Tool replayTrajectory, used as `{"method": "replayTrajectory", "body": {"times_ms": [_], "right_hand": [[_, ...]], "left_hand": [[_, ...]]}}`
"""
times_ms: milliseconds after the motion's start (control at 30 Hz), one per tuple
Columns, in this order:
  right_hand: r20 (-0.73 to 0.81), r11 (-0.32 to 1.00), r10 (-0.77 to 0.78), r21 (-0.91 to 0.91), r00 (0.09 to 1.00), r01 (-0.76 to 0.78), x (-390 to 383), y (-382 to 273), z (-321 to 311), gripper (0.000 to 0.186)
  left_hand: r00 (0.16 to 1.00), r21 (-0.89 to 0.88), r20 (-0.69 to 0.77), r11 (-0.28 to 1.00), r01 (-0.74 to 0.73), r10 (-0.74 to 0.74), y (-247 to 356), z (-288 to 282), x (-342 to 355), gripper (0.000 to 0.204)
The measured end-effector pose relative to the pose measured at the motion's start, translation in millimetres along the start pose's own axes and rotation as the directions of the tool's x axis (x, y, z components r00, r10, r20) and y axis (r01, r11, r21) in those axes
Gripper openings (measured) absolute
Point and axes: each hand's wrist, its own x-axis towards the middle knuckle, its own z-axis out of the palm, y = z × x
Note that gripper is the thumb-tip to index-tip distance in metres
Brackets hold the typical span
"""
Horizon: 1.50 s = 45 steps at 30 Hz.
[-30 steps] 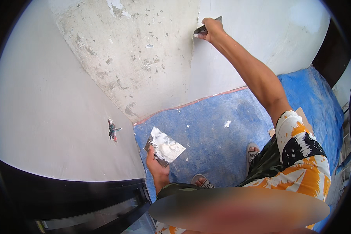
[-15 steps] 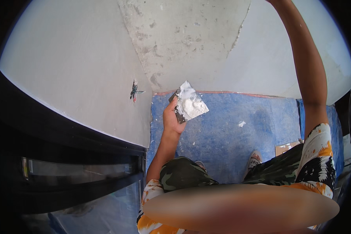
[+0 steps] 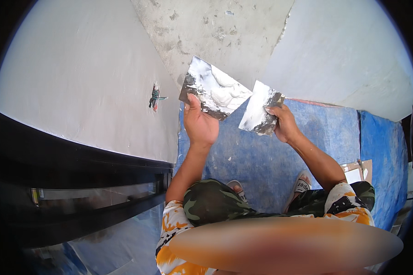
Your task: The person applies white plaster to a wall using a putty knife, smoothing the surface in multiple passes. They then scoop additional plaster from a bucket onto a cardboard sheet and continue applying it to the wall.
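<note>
Most fingers hide underneath: the left hand (image 3: 201,127) grasps a paste-loaded plate (image 3: 215,89), the right hand (image 3: 287,124) a smeared blade (image 3: 260,107) at its right. Whether plate and blade touch is unclear; the far wall (image 3: 215,34) is cut off.

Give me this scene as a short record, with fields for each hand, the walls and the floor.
Left hand: holds a broad blade bearing white paste
Right hand: grips a smaller blade, paste-smeared
Blade gap: very close; contact unclear
Left wall: hole with wires
Far wall: patchy beside smooth white
Floor: blue sheet, cardboard at right
</note>
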Motion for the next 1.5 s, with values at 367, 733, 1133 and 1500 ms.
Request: {"method": "replayTrajectory", "body": {"times_ms": [367,733,1133,1500], "right_hand": [[0.001,0.611,-0.163,0.785,0.987,0.1,-11.7,-23.9,-44.8,0.041],[0.423,0.151,-0.54,-0.801,0.727,0.579,1.3,5.3,-40.8,0.056],[0.635,-0.236,-0.518,-0.75,0.573,0.617,36.4,-18.1,-14.6,0.045],[0.144,0.741,0.007,0.663,0.99,-0.102,95.4,56.4,-38.9,0.044]], "left_hand": [[0.776,0.753,0.628,0.205,-0.625,0.06,-30.6,9.3,-15.8,0.027],[0.887,0.132,-0.169,0.881,0.453,-0.431,-45.7,-46.4,0.4,0.039],[0.946,0.52,-0.261,0.854,-0.029,0.191,-34.0,-28.1,28.3,0.035],[0.963,0.28,-0.056,0.93,-0.238,0.264,-72.6,-60.5,61.2,0.047]]}}
